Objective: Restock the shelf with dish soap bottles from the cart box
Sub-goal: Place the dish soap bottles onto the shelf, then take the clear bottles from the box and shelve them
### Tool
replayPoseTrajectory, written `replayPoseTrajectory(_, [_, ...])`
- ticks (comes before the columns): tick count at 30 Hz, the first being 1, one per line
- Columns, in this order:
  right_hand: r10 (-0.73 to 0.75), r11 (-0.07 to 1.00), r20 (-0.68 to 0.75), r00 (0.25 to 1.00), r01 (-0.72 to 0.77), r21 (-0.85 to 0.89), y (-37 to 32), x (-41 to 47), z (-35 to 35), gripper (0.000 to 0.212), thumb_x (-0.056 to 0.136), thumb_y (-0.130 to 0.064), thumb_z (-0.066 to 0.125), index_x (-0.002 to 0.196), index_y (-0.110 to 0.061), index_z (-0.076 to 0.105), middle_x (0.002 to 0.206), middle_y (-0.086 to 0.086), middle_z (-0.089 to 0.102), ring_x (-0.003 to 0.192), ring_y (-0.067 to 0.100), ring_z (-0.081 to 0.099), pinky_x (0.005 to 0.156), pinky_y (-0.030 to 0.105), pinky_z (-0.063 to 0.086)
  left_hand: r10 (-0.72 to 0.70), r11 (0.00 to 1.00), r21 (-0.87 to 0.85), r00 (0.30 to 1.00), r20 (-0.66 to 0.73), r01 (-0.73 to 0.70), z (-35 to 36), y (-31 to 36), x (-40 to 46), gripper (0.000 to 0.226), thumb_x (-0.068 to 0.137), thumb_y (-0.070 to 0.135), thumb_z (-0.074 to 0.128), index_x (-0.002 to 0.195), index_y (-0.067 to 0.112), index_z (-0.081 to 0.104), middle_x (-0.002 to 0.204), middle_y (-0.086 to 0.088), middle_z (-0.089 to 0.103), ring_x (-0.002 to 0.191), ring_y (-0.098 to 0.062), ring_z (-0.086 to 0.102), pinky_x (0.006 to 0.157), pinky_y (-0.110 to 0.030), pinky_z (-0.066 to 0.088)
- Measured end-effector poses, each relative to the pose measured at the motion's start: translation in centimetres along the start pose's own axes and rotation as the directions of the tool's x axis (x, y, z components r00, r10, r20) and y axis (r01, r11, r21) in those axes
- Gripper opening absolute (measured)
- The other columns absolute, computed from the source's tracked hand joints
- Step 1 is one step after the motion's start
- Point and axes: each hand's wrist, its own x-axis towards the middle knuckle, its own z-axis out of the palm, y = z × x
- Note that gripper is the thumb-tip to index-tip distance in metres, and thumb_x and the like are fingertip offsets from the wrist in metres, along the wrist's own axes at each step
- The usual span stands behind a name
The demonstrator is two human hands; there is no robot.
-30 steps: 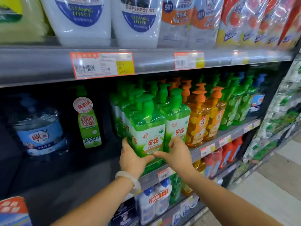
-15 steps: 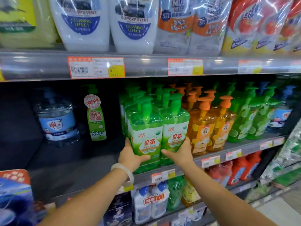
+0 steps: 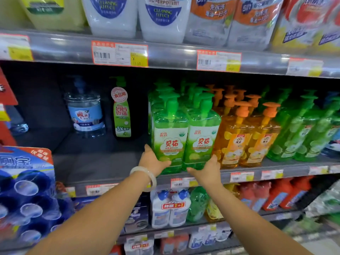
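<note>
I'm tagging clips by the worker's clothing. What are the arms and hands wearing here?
Both forearms are bare, with no sleeves in view and no gloves. The left hand has a pale, translucent whitish bangle around its wrist, smooth and rounded. The right hand and its wrist carry nothing visible: no watch or bracelet.

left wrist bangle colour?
Pale white, slightly translucent bangle; head view.
</note>
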Motion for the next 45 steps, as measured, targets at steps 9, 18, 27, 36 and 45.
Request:
replayPoseTrajectory(9, [-0.324,0.843,0.319,0.891,0.425,-0.33,-2.8,-8.4,6.6,0.059,0.086,-0.031,0.064,0.133,-0.01,0.036,0.134,0.009,0.037,0.125,0.027,0.038,0.103,0.031,0.033,0.117,0.924,0.364,0.993,0.034,-0.122,-3.2,-6.1,-5.7,0.071,0.086,0.026,0.063,0.144,0.008,0.027,0.149,-0.013,0.03,0.137,-0.028,0.031,0.113,-0.031,0.027])
replayPoseTrajectory(18, [-0.438,0.539,0.693,0.573,0.784,-0.307,-13.6,-23.7,23.1,0.06,0.08,-0.037,0.064,0.129,-0.011,0.041,0.129,0.011,0.045,0.122,0.032,0.045,0.096,0.036,0.039,-0.098,0.717,0.687,0.993,-0.068,0.118,-21.6,-22.6,-16.4,0.056,0.081,0.031,0.061,0.13,0.009,0.043,0.129,-0.015,0.047,0.12,-0.036,0.049,0.099,-0.043,0.044])
replayPoseTrajectory(27, [-0.49,0.354,0.855,0.167,0.935,0.02,-24.1,-48.4,37.9,0.058,0.085,-0.034,0.06,0.133,-0.011,0.037,0.137,0.013,0.039,0.127,0.031,0.038,0.101,0.037,0.037,-0.437,0.602,0.516,0.792,-0.425,0.609,-40.7,-37.7,-36.0,0.059,0.085,0.026,0.06,0.135,0.009,0.036,0.136,-0.015,0.042,0.128,-0.034,0.04,0.107,-0.044,0.037])
replayPoseTrajectory(36, [-0.425,0.156,0.895,-0.133,0.963,0.218,-30.2,-65.3,47.3,0.062,0.082,-0.035,0.066,0.129,-0.008,0.036,0.135,0.015,0.037,0.13,0.033,0.035,0.104,0.039,0.035,-0.586,0.499,0.323,0.588,-0.557,0.804,-51.1,-47.0,-48.8,0.059,0.082,0.034,0.065,0.131,0.01,0.042,0.134,-0.012,0.043,0.125,-0.032,0.043,0.104,-0.041,0.041])
replayPoseTrajectory(45, [-0.385,0.206,0.908,-0.166,0.943,0.26,-39.7,-71.5,61.4,0.064,0.082,-0.035,0.066,0.131,-0.007,0.035,0.137,0.015,0.034,0.13,0.035,0.034,0.106,0.039,0.033,-0.571,0.492,0.291,0.556,-0.604,0.821,-65.6,-55.8,-47.6,0.057,0.081,0.045,0.062,0.124,0.009,0.048,0.123,-0.012,0.05,0.119,-0.031,0.048,0.1,-0.039,0.043])
